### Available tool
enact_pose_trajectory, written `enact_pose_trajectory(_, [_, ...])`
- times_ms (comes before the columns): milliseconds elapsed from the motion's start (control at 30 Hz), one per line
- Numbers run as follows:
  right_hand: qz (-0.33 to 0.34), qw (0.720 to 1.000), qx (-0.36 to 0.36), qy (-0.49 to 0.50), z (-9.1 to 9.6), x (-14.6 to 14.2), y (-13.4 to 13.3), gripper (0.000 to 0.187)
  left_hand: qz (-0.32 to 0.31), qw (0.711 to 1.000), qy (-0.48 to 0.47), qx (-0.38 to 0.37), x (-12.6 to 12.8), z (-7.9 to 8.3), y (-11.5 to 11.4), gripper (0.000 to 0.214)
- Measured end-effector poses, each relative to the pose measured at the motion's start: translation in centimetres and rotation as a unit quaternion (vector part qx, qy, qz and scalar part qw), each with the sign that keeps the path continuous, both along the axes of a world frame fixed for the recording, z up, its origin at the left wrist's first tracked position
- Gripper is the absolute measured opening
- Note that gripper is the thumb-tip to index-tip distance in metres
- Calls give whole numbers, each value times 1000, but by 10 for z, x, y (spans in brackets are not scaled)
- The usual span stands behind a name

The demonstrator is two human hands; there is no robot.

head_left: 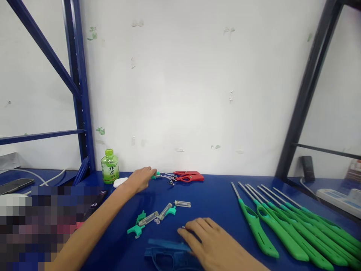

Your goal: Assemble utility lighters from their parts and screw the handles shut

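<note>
My left hand (140, 178) reaches to the back of the blue table and its fingers close on a small green part (156, 175) with thin wires, next to a red plastic handle shell (188, 175). My right hand (210, 244) lies near the front edge with fingers resting on a blue handle shell (166, 254); a small metal piece shows at its fingertips. Between the hands lie small green trigger parts with metal pieces (153, 218) and a clear metal-ended piece (182, 204).
Several long green lighters with metal tubes (284, 227) lie in a row on the right. A green tea bottle (109, 166) and a white object (120, 182) stand at the back left. Blue shelf posts (80, 86), a phone (15, 184) and a power strip (338, 197) flank the table (214, 195).
</note>
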State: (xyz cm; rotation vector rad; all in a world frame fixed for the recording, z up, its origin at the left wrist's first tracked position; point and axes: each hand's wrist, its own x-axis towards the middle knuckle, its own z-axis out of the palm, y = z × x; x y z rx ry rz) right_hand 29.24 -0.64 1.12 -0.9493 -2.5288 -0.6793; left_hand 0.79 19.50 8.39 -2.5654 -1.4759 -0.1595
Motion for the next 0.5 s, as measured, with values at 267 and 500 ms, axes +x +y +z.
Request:
enact_pose_trajectory(267, [-170, 971, -162, 52, 45, 79, 17, 49, -52, 989, -67, 120, -34, 12, -80, 26])
enact_pose_trajectory(500, [-197, 961, -186, 58, 34, 92, 33, 49, -141, 960, -179, 163, -67, -53, -167, 46])
